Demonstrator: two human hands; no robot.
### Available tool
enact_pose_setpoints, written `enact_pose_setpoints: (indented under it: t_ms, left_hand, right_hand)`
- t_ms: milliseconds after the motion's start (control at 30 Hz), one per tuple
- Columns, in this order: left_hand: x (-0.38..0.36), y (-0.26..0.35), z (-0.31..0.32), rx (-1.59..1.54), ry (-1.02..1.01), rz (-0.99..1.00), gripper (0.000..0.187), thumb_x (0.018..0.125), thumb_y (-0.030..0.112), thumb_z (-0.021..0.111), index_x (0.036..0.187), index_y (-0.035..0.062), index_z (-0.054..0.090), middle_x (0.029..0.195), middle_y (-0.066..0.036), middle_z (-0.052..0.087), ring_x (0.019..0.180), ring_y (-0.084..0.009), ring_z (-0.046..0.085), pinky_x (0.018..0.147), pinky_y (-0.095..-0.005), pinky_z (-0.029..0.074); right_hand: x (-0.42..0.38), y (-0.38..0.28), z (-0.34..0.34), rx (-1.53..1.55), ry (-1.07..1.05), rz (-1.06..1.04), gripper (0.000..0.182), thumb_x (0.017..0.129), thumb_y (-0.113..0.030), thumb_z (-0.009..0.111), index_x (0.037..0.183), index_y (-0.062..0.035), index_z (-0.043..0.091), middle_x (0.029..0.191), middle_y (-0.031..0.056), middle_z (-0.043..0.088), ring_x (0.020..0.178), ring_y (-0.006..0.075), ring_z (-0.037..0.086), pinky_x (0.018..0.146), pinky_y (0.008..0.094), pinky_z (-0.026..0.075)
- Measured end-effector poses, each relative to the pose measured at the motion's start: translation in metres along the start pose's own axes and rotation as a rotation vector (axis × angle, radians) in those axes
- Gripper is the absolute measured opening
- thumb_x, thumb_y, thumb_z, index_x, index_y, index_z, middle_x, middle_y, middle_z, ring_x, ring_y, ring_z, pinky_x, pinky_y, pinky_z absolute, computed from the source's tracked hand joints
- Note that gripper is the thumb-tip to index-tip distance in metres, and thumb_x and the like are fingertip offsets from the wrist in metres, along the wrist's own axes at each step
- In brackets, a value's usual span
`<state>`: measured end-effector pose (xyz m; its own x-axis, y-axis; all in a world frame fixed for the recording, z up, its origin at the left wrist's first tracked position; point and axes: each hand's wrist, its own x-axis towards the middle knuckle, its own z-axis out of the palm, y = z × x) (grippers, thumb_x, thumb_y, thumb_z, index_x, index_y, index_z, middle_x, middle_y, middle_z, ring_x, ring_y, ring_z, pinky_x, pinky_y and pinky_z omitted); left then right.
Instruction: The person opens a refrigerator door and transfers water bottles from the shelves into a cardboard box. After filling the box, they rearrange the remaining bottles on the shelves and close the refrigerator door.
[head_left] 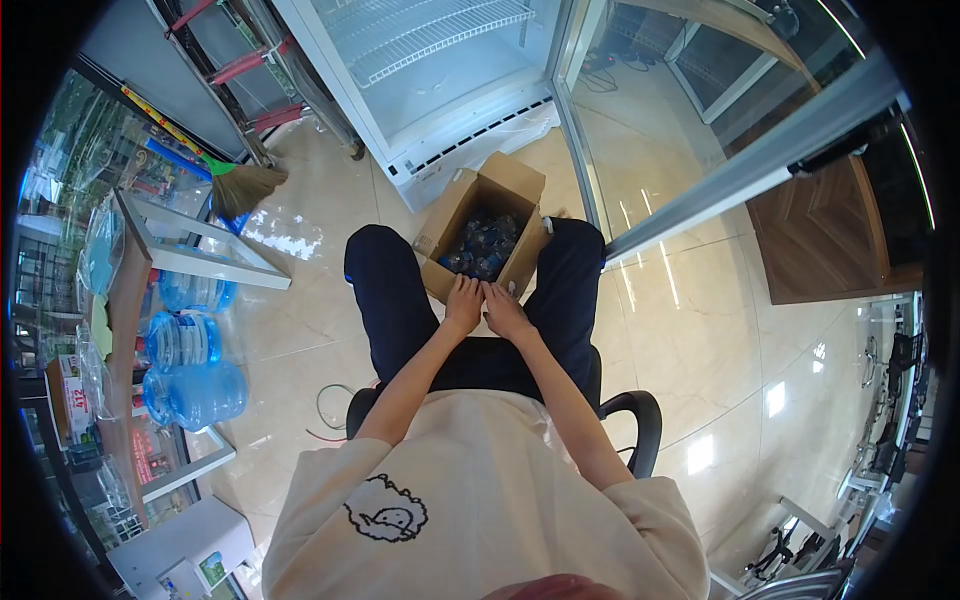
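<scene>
Both hands, left hand (463,303) and right hand (503,310), rest curled on the near flap of the cardboard box (484,238) at twelve o'clock, seemingly gripping it, bottles (482,246) inside awaiting unpacking.

A person sits on a black chair (640,420) at centre frame; the left hand (464,303) and right hand (504,310) touch the near edge of an open cardboard box (520,255) (bottles (482,245) inside); an open fridge (440,60) stands at top centre.
</scene>
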<state>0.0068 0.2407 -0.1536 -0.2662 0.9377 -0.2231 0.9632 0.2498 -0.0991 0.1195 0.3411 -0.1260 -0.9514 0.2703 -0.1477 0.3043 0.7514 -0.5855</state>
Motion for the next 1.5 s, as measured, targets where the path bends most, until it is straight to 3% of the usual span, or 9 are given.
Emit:
enact_pose_setpoints:
  t_ms: [433,733,833,867,967,1100,1167,1400,1500]
  left_hand:
    - [-0.074,0.018,0.024,-0.18,0.119,0.051,0.049,0.094,0.026,0.059,0.132,-0.0041,0.061,0.117,-0.021,0.063,0.12,-0.0353,0.055,0.117,-0.0516,0.029]
    - [-0.103,0.043,0.003,-0.168,-0.182,-0.028,0.05,0.092,0.03,0.061,0.13,-0.0019,0.061,0.124,-0.021,0.064,0.125,-0.0336,0.057,0.119,-0.0489,0.026]
    - [-0.108,0.048,0.0,-0.119,-0.252,-0.038,0.054,0.093,0.038,0.064,0.13,-0.0006,0.061,0.126,-0.023,0.065,0.126,-0.0344,0.057,0.119,-0.0497,0.026]
    - [-0.111,0.048,0.001,-0.128,-0.251,-0.044,0.056,0.092,0.041,0.066,0.129,-0.0006,0.061,0.125,-0.023,0.065,0.126,-0.035,0.057,0.119,-0.0504,0.026]
    - [-0.122,0.045,-0.001,-0.155,-0.211,-0.035,0.062,0.092,0.05,0.066,0.126,-0.0008,0.063,0.123,-0.024,0.065,0.125,-0.0353,0.058,0.119,-0.0512,0.027]
    - [-0.142,0.041,-0.021,-0.255,-0.189,-0.066,0.068,0.095,0.06,0.058,0.121,-0.0012,0.067,0.123,-0.024,0.066,0.124,-0.0339,0.059,0.119,-0.0509,0.027]
    - [-0.148,0.04,-0.013,-0.313,-0.14,-0.115,0.068,0.097,0.062,0.054,0.119,-0.0005,0.069,0.125,-0.021,0.066,0.126,-0.0321,0.058,0.119,-0.0507,0.027]
    - [-0.172,0.013,0.003,-0.294,-0.101,-0.166,0.068,0.098,0.059,0.052,0.133,0.0021,0.064,0.136,-0.014,0.062,0.135,-0.0267,0.051,0.121,-0.0494,0.023]
    - [-0.179,-0.001,-0.005,-0.323,-0.166,-0.158,0.066,0.098,0.057,0.053,0.135,0.003,0.063,0.139,-0.013,0.06,0.138,-0.0253,0.049,0.122,-0.0495,0.021]
  right_hand:
    - [-0.07,-0.043,0.036,0.137,0.029,0.06,0.071,0.087,-0.003,0.067,0.15,0.0034,0.036,0.143,0.0251,0.051,0.134,0.0401,0.05,0.109,0.0452,0.046]
    - [-0.104,-0.034,0.03,0.311,-0.06,-0.018,0.059,0.09,-0.003,0.066,0.145,-0.005,0.045,0.13,0.0208,0.065,0.124,0.0418,0.058,0.104,0.0457,0.049]
    - [-0.111,-0.029,0.008,0.313,0.12,-0.038,0.05,0.09,-0.002,0.066,0.138,-0.0044,0.053,0.128,0.0202,0.066,0.12,0.0419,0.061,0.102,0.0437,0.049]
    - [-0.114,-0.026,0.01,0.356,0.389,0.026,0.037,0.09,0.0,0.067,0.126,-0.0026,0.058,0.118,0.0169,0.068,0.109,0.0354,0.068,0.095,0.0407,0.053]
    - [-0.107,-0.015,-0.043,0.577,0.795,0.136,0.036,0.093,0.003,0.065,0.127,-0.0019,0.053,0.102,0.0115,0.065,0.093,0.0176,0.067,0.082,0.0332,0.056]
    - [-0.102,0.022,-0.115,0.728,0.842,0.238,0.071,0.098,-0.002,0.065,0.154,-0.0007,0.021,0.143,0.0215,0.05,0.103,0.0237,0.072,0.083,0.0318,0.058]
    - [-0.101,0.005,-0.154,0.719,0.788,0.278,0.079,0.097,-0.003,0.067,0.159,-0.0015,0.016,0.149,0.0266,0.043,0.111,0.0291,0.07,0.087,0.0338,0.059]
    - [-0.062,0.02,-0.177,0.598,0.739,0.179,0.086,0.098,-0.011,0.069,0.163,-0.0056,0.012,0.158,0.0256,0.036,0.123,0.0289,0.062,0.095,0.0345,0.057]
    - [-0.044,0.022,-0.158,0.608,0.757,0.138,0.083,0.096,-0.007,0.07,0.161,-0.0043,0.02,0.159,0.0232,0.037,0.118,0.0302,0.066,0.087,0.0379,0.059]
